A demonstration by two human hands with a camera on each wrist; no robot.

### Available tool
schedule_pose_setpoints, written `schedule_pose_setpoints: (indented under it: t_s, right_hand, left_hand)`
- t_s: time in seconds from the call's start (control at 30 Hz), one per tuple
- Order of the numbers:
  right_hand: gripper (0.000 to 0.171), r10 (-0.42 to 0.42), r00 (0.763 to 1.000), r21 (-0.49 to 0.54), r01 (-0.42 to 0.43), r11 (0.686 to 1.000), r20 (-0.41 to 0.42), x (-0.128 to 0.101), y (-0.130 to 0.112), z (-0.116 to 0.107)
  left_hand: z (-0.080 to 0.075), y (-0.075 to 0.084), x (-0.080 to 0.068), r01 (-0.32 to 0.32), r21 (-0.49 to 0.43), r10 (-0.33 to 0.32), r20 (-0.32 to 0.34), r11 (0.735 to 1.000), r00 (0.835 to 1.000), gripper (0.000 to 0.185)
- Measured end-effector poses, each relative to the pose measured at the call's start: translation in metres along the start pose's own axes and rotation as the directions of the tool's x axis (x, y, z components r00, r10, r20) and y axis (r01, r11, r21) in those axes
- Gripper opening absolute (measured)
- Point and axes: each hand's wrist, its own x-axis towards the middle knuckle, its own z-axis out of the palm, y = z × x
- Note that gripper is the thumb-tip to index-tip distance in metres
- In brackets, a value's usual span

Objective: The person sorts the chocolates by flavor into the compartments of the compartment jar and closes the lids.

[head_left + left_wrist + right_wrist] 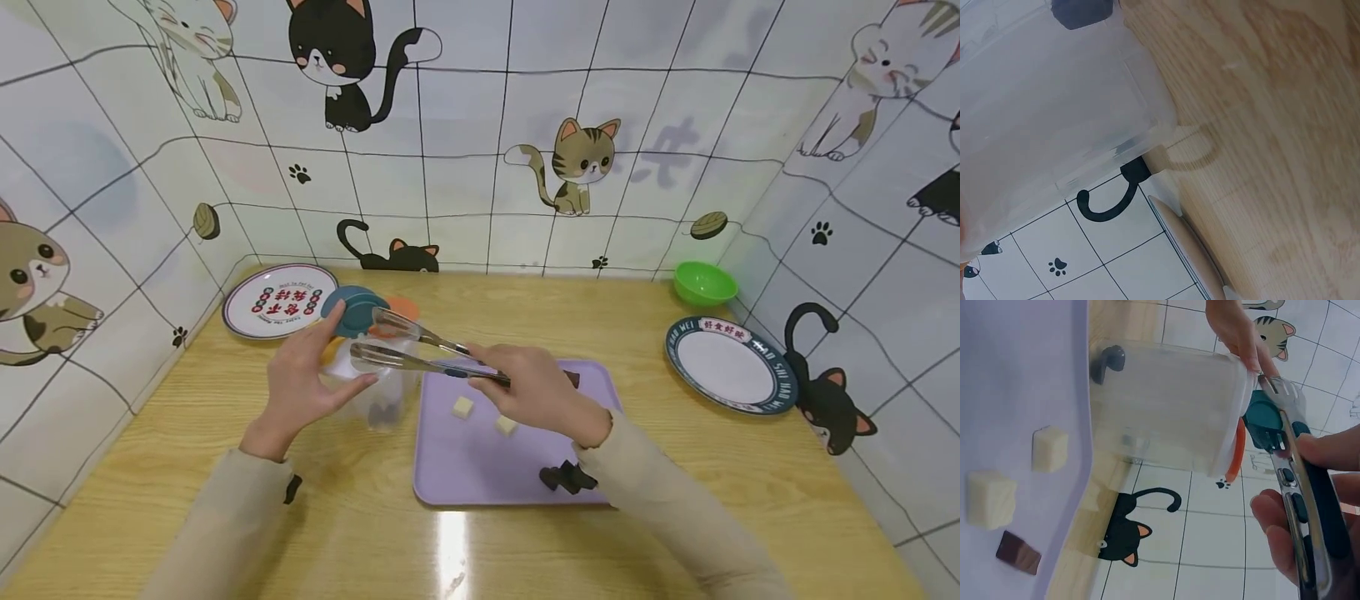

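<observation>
While gripping the tongs (420,363) in the right hand (528,387) and spreading the left hand (300,379) against the clear container (1172,412), ten o'clock of the purple tray (487,467), seems to be aiming above its top, next calling for steady tips.

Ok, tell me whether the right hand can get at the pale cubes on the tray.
Probably yes: nothing lies on the pale cubes, but the right hand holds tongs that point at the container and would need turning.
</observation>
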Motion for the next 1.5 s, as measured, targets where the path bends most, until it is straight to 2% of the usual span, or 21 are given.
schedule_pose_setpoints:
  t_s: [0.07,0.13,0.2,0.27,0.37,0.47,0.53,0.6,0.73,0.9,1.07,1.17,1.33,1.5]
  right_hand:
    - [0.042,0.035,0.999,0.043,-0.035,0.998,0.008,-0.009,0.004,-0.005]
    - [0.043,0.054,0.998,0.09,-0.052,0.995,-0.019,-0.021,0.011,-0.012]
    - [0.044,0.076,0.996,0.134,-0.07,0.988,-0.038,-0.037,0.019,-0.019]
    - [0.046,0.117,0.992,0.137,-0.11,0.985,-0.042,-0.057,0.027,-0.026]
    - [0.047,0.196,0.981,0.086,-0.196,0.977,0.01,-0.092,0.038,-0.034]
    - [0.044,0.291,0.951,-0.005,-0.292,0.956,0.103,-0.127,0.045,-0.044]
    - [0.04,0.331,0.93,-0.055,-0.326,0.944,0.161,-0.149,0.047,-0.052]
    - [0.037,0.342,0.918,-0.077,-0.333,0.94,0.202,-0.169,0.048,-0.06]
    - [0.034,0.325,0.922,-0.072,-0.317,0.946,0.208,-0.196,0.047,-0.071]
    - [0.033,0.281,0.939,-0.04,-0.279,0.96,0.199,-0.207,0.047,-0.068]
    - [0.032,0.298,0.933,0.031,-0.31,0.95,0.2,-0.21,0.044,-0.057]
    - [0.031,0.293,0.941,0.057,-0.306,0.95,0.168,-0.21,0.041,-0.053]
    - [0.032,0.251,0.963,0.043,-0.256,0.966,0.1,-0.209,0.038,-0.048]
    - [0.033,0.231,0.97,0.046,-0.235,0.971,0.072,-0.21,0.038,-0.045]
  left_hand:
    - [0.002,-0.001,0.002,-0.012,-0.008,0.012,-0.015,1.0,1.0,0.092]
    - [0.003,-0.002,0.003,-0.024,-0.013,0.023,-0.031,1.0,0.999,0.092]
    - [0.004,-0.002,0.004,-0.023,-0.011,0.023,-0.033,1.0,0.999,0.092]
    - [0.004,-0.002,0.004,-0.021,-0.012,0.021,-0.032,1.0,0.999,0.092]
    - [0.004,-0.002,0.002,-0.018,-0.013,0.018,-0.03,1.0,0.999,0.093]
    - [0.005,-0.002,-0.001,-0.025,-0.017,0.024,-0.054,1.0,0.998,0.093]
    - [0.006,-0.001,-0.002,-0.033,-0.017,0.031,-0.078,0.999,0.996,0.093]
    - [0.008,0.0,-0.004,-0.04,-0.021,0.038,-0.099,0.999,0.994,0.093]
    - [0.009,0.001,-0.003,-0.045,-0.028,0.041,-0.125,0.999,0.991,0.091]
    - [0.009,0.0,-0.002,-0.026,-0.033,0.021,-0.134,0.999,0.991,0.091]
    - [0.012,0.0,0.0,-0.029,-0.05,0.022,-0.127,0.998,0.992,0.091]
    - [0.012,0.001,0.001,-0.043,-0.054,0.036,-0.134,0.998,0.99,0.091]
    - [0.01,0.001,0.001,-0.037,-0.048,0.03,-0.138,0.998,0.99,0.091]
    - [0.01,0.0,0.001,-0.039,-0.04,0.033,-0.134,0.998,0.99,0.092]
